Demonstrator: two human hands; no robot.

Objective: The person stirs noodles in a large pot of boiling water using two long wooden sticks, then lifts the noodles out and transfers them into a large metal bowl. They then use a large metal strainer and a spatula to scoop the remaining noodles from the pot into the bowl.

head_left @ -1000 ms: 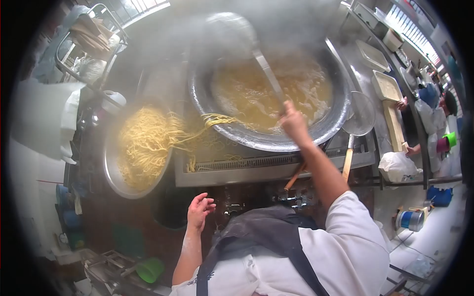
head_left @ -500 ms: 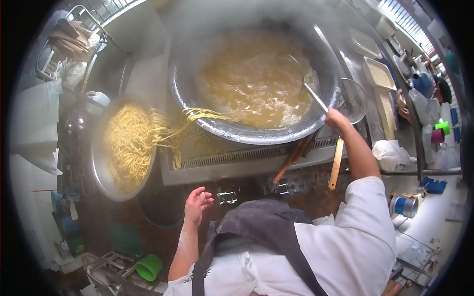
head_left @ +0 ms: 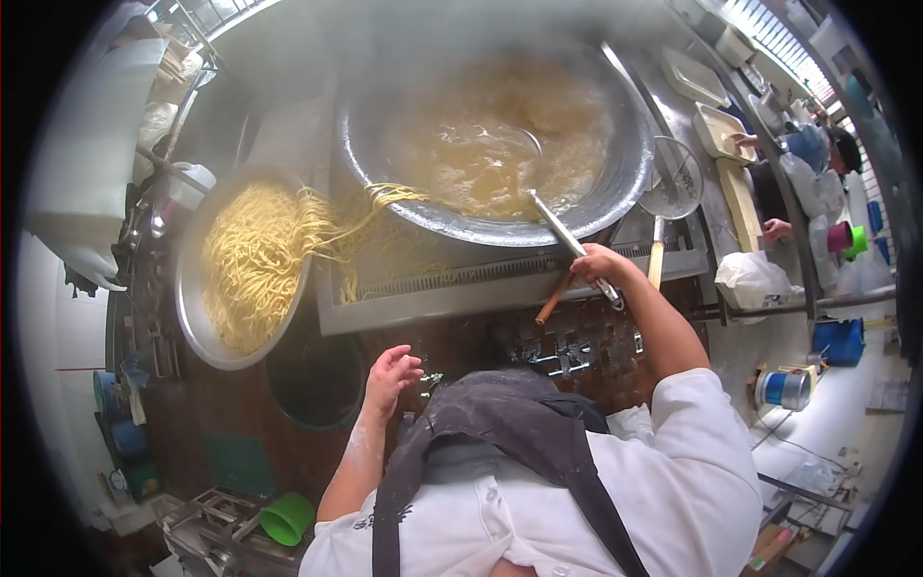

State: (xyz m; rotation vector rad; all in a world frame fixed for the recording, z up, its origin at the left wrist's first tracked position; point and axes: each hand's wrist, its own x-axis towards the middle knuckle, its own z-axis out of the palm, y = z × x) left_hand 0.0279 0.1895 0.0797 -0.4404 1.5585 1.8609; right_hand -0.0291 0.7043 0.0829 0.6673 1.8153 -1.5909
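My right hand (head_left: 601,264) is wrapped round the metal handle of a long-handled skimmer (head_left: 556,219). Its round head sits mostly under the cloudy, bubbling broth in a large dark wok-like pot (head_left: 461,227), so only a curved rim shows. My left hand (head_left: 392,380) hangs in front of my apron, fingers loosely apart and holding nothing. To its upper left, a wide metal bowl (head_left: 192,332) is heaped with yellow noodles (head_left: 255,260). Some strands (head_left: 392,195) trail from the bowl across the stove ledge and over the pot's rim.
A round wire strainer (head_left: 673,183) with a wooden handle lies right of the pot. Beyond it are pale trays (head_left: 726,130), a white plastic bag (head_left: 755,279) and another person's hands (head_left: 777,229). Steam covers the back. A green bucket (head_left: 286,519) stands low on the left.
My right hand has pulled the skimmer left and towards me, so its handle now crosses the pot's near rim. Another person's hands now show at the right. My left hand stays empty.
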